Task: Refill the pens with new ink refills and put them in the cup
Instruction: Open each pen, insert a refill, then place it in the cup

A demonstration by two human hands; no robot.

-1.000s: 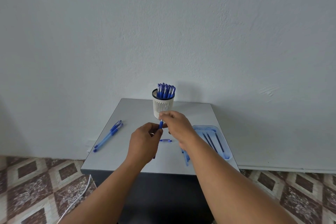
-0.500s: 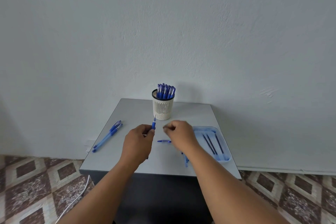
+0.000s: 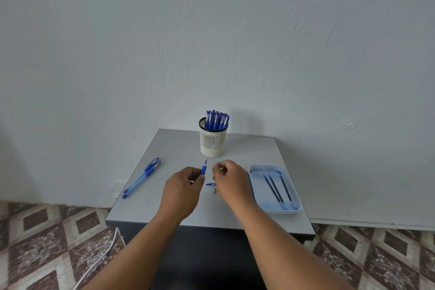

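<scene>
My left hand (image 3: 182,189) grips a blue pen (image 3: 203,168) by its barrel, with the thin tip pointing up toward the cup. My right hand (image 3: 229,178) hovers just right of the tip, thumb and fingers pinched together, nothing visible between them. On the table between my hands lie a small blue cap (image 3: 210,184) and a tiny grey cone piece (image 3: 214,191). The white slotted cup (image 3: 213,142) stands at the back, holding several blue pens (image 3: 216,120). Three dark refills (image 3: 274,186) lie in the pale blue tray (image 3: 282,211) at the right.
Two blue pens (image 3: 143,176) lie side by side near the left edge of the small grey table (image 3: 179,146). The table stands against a white wall. A white cable (image 3: 101,259) runs over the patterned floor at the lower left.
My right hand has come off the pen's tip end and drawn away to the right. My left hand has lowered the pen slightly, and its thin tip now shows bare.
</scene>
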